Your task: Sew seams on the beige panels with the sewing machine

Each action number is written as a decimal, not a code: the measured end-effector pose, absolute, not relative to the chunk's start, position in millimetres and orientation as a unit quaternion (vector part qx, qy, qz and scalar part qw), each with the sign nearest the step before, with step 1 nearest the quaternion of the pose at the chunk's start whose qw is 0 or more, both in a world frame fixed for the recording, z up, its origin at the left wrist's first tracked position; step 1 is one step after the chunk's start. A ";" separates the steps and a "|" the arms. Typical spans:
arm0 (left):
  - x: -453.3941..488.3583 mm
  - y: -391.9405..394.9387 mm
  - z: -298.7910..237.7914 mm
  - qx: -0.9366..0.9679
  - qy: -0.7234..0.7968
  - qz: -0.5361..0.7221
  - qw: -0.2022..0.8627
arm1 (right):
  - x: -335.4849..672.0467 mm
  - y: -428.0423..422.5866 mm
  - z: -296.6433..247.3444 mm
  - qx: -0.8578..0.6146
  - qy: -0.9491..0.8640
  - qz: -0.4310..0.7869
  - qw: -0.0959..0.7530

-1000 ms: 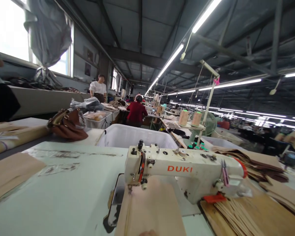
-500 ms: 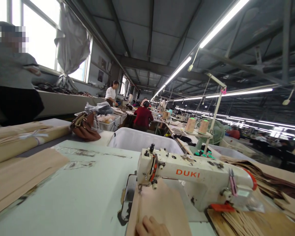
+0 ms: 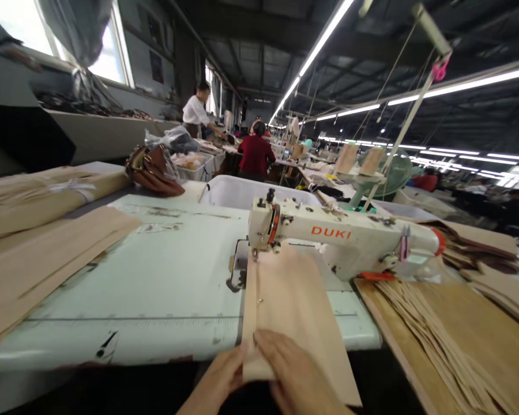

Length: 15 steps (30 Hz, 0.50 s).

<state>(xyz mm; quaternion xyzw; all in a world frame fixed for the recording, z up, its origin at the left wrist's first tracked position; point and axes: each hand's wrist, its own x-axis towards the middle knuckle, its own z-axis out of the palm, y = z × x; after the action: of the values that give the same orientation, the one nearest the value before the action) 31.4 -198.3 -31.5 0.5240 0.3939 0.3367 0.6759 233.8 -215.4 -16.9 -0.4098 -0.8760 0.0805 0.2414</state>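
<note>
Left hand (image 3: 220,372) — pinches the tan panel's (image 3: 300,300) near left edge, seemingly for alignment. Right hand (image 3: 292,363) — fingers together on top, apparently flattening it; grip underneath cannot be told. Panel's far end: under the DUKI sewing machine (image 3: 341,242).

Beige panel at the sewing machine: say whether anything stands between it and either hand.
Nothing visible does: the right hand lies on the beige panel, and the left hand touches its left edge.
</note>
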 end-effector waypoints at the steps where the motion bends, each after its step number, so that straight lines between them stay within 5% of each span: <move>1: 31.4 -198.3 -37.3 0.458 0.377 0.344 0.728 | 234.6 -216.1 -4.8 -0.427 -0.854 0.151 0.256; 6: 26.0 -199.8 -42.1 0.261 0.328 0.384 0.823 | 235.0 -207.7 28.2 -0.518 -0.733 0.322 0.300; 15: 35.9 -203.8 -17.8 0.334 0.351 0.377 0.789 | 229.9 -211.0 25.0 -0.478 -0.753 0.328 0.312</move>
<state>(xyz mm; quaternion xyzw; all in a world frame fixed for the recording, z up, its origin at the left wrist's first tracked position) 35.9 -203.8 -17.8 0.3345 0.3508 0.3774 0.7891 229.9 -211.0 25.0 -0.4781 -0.7528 0.3276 0.3122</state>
